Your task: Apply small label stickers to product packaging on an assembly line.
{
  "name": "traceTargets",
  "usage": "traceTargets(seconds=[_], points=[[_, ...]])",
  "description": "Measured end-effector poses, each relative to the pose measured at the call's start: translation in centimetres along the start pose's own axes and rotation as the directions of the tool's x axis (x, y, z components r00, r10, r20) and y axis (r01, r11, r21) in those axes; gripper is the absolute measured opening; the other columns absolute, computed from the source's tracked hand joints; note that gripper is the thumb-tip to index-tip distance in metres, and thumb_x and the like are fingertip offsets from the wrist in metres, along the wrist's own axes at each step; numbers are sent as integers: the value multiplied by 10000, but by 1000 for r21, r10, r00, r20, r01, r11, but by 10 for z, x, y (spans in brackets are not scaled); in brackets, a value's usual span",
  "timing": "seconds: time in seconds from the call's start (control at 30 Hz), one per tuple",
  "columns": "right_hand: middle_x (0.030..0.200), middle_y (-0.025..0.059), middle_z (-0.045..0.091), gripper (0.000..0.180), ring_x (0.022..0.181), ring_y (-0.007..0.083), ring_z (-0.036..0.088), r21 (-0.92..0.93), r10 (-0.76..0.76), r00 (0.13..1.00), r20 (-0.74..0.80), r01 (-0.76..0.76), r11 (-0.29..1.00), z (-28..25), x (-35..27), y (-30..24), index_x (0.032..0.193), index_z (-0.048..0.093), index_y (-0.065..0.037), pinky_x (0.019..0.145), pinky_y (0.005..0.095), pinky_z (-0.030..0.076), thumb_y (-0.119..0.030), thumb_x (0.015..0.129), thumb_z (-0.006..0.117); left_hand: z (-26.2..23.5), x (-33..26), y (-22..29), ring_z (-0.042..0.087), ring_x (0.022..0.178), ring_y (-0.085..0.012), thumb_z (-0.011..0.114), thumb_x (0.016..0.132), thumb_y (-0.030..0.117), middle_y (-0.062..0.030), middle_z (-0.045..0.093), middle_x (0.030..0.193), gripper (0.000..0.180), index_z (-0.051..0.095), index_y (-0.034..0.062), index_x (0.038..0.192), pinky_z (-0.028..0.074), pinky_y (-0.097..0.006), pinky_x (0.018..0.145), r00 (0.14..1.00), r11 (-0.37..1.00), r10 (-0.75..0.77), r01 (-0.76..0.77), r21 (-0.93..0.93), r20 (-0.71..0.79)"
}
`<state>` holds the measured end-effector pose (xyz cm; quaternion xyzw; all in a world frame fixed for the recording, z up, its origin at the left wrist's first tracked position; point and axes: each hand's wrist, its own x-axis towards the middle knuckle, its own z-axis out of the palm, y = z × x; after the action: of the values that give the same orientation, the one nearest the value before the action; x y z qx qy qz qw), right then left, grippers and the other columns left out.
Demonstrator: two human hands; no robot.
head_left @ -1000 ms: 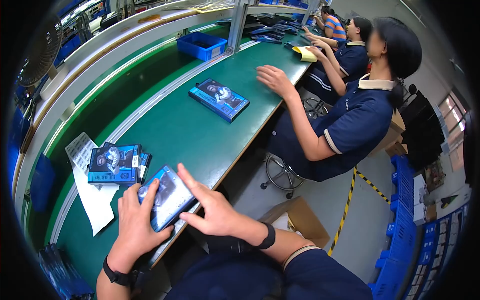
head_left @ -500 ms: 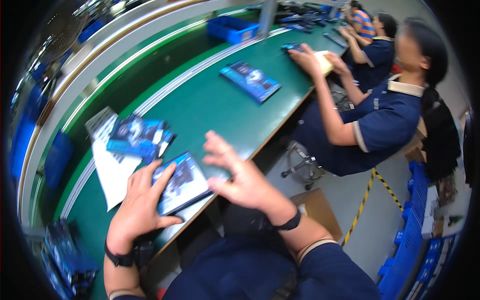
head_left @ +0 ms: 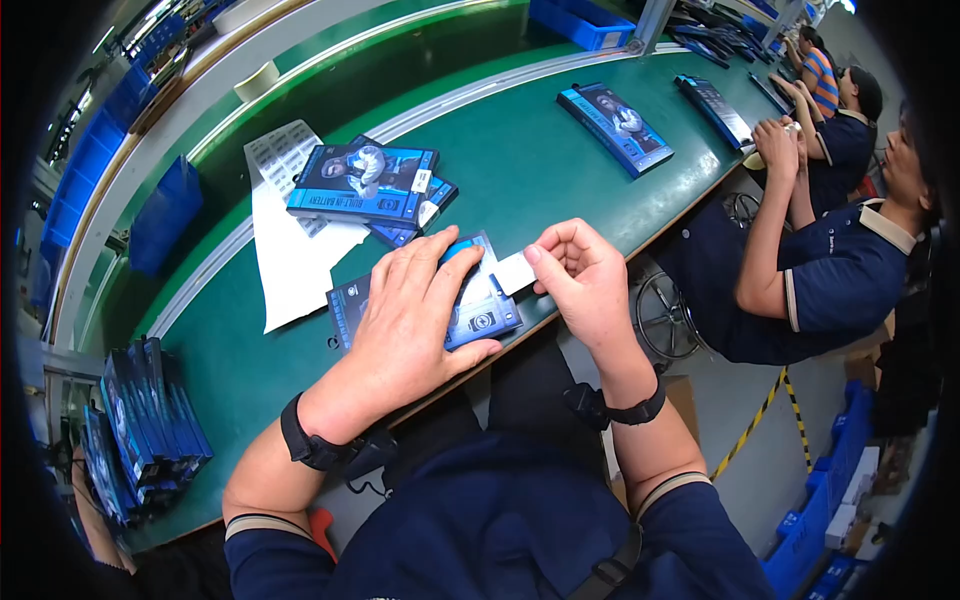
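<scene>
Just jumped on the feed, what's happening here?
The person's left hand lies spread across a blue box near the edge of the green table. The right hand pinches a small white piece by the box's right side. Beyond, stacked blue boxes overlap a white sheet.

The table (head_left: 500, 170) is green, the central box (head_left: 482, 300) blue and black, the sticker (head_left: 514, 273) at its right white, the bottom shirt (head_left: 490, 510) navy, the upper-right shirt (head_left: 822, 80) orange-and-blue striped, the lower-right tape (head_left: 751, 421) yellow-and-black striped.
</scene>
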<state>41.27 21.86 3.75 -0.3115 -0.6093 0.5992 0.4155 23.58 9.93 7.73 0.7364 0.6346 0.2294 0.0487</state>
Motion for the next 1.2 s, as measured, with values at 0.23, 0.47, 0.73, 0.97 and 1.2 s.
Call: traceTargets(seconds=[0.23, 0.47, 0.73, 0.97, 1.2], points=[[730, 9, 663, 94, 656, 35, 601, -183, -162, 983, -82, 145, 972, 12, -3, 5, 890, 618, 0, 608, 207, 502, -12, 894, 711, 2, -2, -3, 406, 1360, -403, 896, 668, 324, -205, 426, 1468, 884, 467, 75, 1400, 313, -495, 1122, 1000, 1000, 9, -10, -23, -20], [722, 14, 661, 100, 648, 34, 598, -247, -210, 975, -79, 185, 951, 12, -2, 4, 875, 618, -2, 600, 208, 503, 5, 877, 717, 2, -2, -4, 403, 1361, -402, 896, 662, 322, -204, 425, 1470, 884, 471, 83, 1400, 312, -496, 1121, 999, 1000, 24, -25, -19, -26], [700, 21, 654, 100, 629, 42, 602, -294, -288, 956, -63, 258, 920, 12, -1, 9, 859, 621, -1, 569, 219, 499, -9, 878, 720, 1, -1, -2, 420, 1325, -419, 887, 673, 296, -233, 442, 1429, 706, 614, 174, 1313, 319, -512, 1108, 999, 999, 41, -41, 4, -18], [723, 20, 644, 235, 657, 44, 583, -204, -112, 991, -79, 94, 975, -1, 1, -1, 1141, 632, -1, 597, 221, 476, -125, 949, 686, -5, -2, 3, 432, 1330, -393, 920, 603, 268, -192, 456, 1471, 596, 754, 282, 1176, 327, -489, 1098, 999, 999, 26, -27, -39, -44], [820, -10, 601, 331, 764, 26, 555, 417, -50, 997, 56, 22, 908, 19, -10, -5, 1331, 502, -59, 708, 198, 463, -45, 1006, 568, -9, -5, 12, 435, 1322, -415, 921, 573, 291, -230, 440, 1477, 597, 760, 331, 1147, 329, -519, 1070, 977, 988, 116, -132, -85, -177]])
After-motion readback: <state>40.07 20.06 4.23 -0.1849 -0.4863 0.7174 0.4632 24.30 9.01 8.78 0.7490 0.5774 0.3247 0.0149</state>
